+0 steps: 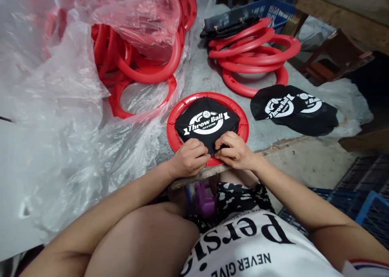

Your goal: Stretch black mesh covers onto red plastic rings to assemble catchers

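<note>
A red plastic ring (174, 132) lies flat at the table's near edge, small pegs showing around its inner rim. Over its opening lies a black fabric disc (209, 141) printed in white with "Throw Ball". At the ring's near side, my left hand (191, 157) is closed with its fingers on the cloth's lower edge. Beside it, my right hand (235, 150) pinches the same edge between thumb and fingers. The two hands are slightly apart, and the fingertips partly hide the cloth's edge.
More red rings (255, 58) are stacked at the back right, near a blue crate (278, 11). Several printed black fabric discs (316, 119) lie right of the ring. A clear plastic bag (85, 147) holding red rings (146, 72) covers the left side. The table edge (279, 146) is close by.
</note>
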A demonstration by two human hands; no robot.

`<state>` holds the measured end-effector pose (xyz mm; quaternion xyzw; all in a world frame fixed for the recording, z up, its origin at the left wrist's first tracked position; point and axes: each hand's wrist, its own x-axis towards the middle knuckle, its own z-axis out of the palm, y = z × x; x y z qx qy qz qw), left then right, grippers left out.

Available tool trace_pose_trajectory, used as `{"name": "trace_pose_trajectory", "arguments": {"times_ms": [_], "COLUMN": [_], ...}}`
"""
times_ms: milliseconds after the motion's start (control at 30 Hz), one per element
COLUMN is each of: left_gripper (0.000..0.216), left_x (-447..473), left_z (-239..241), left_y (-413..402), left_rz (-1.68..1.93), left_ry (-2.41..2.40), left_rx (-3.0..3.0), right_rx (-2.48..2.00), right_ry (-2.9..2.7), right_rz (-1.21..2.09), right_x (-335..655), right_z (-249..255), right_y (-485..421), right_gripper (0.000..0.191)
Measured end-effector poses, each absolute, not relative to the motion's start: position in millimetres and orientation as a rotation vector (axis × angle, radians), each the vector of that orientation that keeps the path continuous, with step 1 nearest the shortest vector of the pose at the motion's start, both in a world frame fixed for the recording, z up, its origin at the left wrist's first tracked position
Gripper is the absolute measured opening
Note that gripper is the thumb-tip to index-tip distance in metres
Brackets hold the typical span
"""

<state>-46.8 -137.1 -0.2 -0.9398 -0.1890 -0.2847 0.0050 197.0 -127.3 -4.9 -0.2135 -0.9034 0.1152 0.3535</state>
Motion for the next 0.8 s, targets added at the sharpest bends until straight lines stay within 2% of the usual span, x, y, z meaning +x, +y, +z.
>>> {"name": "trace_pose_trajectory", "arguments": {"times_ms": [800], "left_gripper": [0.011], "left_x": [-46.0], "left_z": [4.0], "left_y": [-136.1], "left_rz": [-1.019], "left_ry": [-0.483], "left_rx": [-2.946], "right_rx": [-0.513], "right_ry": [-2.338], "right_rz": [0.318], "right_x": [200.7], "right_z": [-4.2], "right_y": [-127.9], "right_gripper": [0.019]}}
